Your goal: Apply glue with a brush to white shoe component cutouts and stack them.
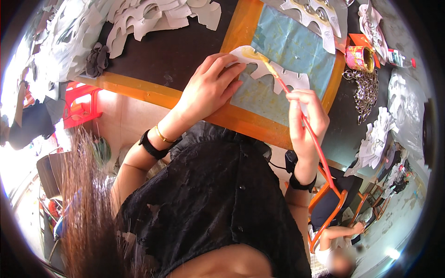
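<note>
A white scalloped cut-out piece (273,72) lies on the blue sheet (296,34) of an orange-framed board (264,127). Yellowish glue coats part of its upper left end. My left hand (214,84) holds down that end with bent fingertips; the thumb is partly apart. In my right hand (309,123) is a brush with a long red handle (317,146), pinched between thumb and fingers. Its pale, glue-covered bristles touch the piece near the middle. More glue-smeared cut-outs (320,18) lie overlapped at the board's far edge.
Stacks of white cut-outs (148,16) cover the far left of the dark table (162,55). To the right are an open tin (360,58), a metal chain (365,92), a bottle (401,59) and more cut-outs (373,139). A red stool (81,104) stands left; a seated person (336,236) is at lower right.
</note>
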The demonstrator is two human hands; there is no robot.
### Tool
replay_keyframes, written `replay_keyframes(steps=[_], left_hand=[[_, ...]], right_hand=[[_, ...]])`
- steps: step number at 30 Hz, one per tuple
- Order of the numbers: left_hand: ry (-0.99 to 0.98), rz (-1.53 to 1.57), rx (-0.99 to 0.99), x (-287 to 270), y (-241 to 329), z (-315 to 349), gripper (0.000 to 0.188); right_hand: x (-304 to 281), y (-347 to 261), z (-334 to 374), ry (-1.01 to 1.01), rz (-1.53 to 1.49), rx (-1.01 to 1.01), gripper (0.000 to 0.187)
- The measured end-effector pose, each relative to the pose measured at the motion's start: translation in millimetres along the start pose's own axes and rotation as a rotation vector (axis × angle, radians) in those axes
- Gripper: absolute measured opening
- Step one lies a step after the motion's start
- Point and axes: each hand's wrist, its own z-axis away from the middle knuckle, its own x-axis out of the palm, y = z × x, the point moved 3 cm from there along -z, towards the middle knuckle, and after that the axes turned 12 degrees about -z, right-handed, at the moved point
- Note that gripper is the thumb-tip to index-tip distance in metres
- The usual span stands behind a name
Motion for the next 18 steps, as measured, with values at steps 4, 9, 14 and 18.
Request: replay_keyframes(steps=[4, 9, 14, 18], left_hand=[[0.003, 0.001, -0.001, 1.5, -1.3, 0.7, 0.035], [-0.007, -0.040, 0.005, -0.3, 4.7, -1.8, 0.034], [-0.030, -0.013, 0.145, 11.8, 20.1, -2.6, 0.034], [-0.061, 0.022, 0.094, 21.4, 29.8, -0.5, 0.033]], right_hand=[[-4.2, -0.6, 2.9, -0.030, 0.015, -0.006, 0.011], [-5.4, -1.9, 5.7, 0.014, 0.013, 0.021, 0.012], [-4.6, -1.8, 7.1, -0.035, 0.067, -0.045, 0.013], [-9.6, -1.4, 12.7, -0.050, 0.083, -0.044, 0.014]])
